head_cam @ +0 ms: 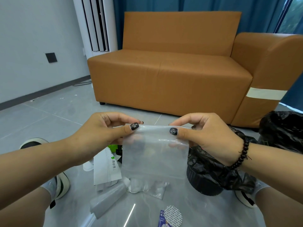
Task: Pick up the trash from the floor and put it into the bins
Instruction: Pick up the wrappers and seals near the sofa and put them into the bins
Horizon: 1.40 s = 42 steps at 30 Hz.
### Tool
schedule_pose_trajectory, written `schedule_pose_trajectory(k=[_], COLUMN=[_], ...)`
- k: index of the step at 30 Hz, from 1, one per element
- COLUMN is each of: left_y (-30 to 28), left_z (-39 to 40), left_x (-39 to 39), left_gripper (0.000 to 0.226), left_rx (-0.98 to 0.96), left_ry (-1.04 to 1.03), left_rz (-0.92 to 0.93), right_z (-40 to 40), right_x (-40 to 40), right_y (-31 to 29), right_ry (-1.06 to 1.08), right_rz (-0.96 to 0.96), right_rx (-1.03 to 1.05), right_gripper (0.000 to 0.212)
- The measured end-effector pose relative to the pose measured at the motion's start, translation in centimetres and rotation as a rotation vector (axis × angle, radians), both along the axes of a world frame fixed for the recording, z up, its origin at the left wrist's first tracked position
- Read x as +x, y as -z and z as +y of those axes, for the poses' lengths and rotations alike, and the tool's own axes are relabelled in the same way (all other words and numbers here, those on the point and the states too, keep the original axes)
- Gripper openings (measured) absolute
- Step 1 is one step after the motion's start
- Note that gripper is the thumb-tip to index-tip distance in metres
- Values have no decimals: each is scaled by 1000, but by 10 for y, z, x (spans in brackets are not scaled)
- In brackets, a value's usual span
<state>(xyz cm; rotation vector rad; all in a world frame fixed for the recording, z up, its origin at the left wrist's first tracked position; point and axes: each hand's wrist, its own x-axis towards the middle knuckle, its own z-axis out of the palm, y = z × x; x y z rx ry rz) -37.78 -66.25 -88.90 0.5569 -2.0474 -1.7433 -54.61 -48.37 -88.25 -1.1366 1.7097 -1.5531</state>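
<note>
Both hands hold one clear plastic bag (155,158) up by its top edge, in front of the orange sofa (170,76). The left hand (105,133) pinches the left corner, thumb pressed flat on the near side and fingers curled tight behind it. The right hand (205,135) does the same at the right corner, fingers narrowed onto the film, a dark bead bracelet (242,154) on its wrist. The bag hangs flat and looks empty, though the film is cloudy and whatever shows near its bottom may lie on the floor behind it.

Right of the bag, nearer than the sofa, stands a round bin (206,179) lined with a black bag; its contents are hidden behind the right hand. A second black-lined bin (283,131) stands beside the sofa's arm, its inside dark.

On the grey floor below the hanging bag lie a white paper bag (106,169) with green print, a grey plastic sleeve (106,200), crumpled clear wrappers (144,185) and a round patterned lid (173,217).
</note>
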Motion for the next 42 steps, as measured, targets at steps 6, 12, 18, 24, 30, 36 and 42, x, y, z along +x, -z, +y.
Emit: schedule_pose_trajectory(k=[6,12,18,24,30,36,42], left_y=[-4,-2,1,-1,1,-2,2], left_z=[11,7,5,7,8,6,3], left_x=[-4,-4,-4,-2,-2,-1,-2], left_gripper=[13,23,29,29,24,26,27], left_rx=[51,-9,-5,4,5,-26,-1], left_ry=[-67,-53,-60,-4,12,-3,-15], left_rz=[19,-3,-2,-48,-49,-29,-3], right_z=[-1,-3,-1,1,2,-1,-2], right_x=[0,-6,-9,-6,-1,-8,-9], right_y=[0,4,3,1,4,8,12], right_ry=[47,76,81,58,46,55,71], right_rz=[5,-21,92,157,235,234,180], right_rx=[-27,-80,-29,27,-44,-103,-12], right_gripper=[10,16,35,16,12,13,25])
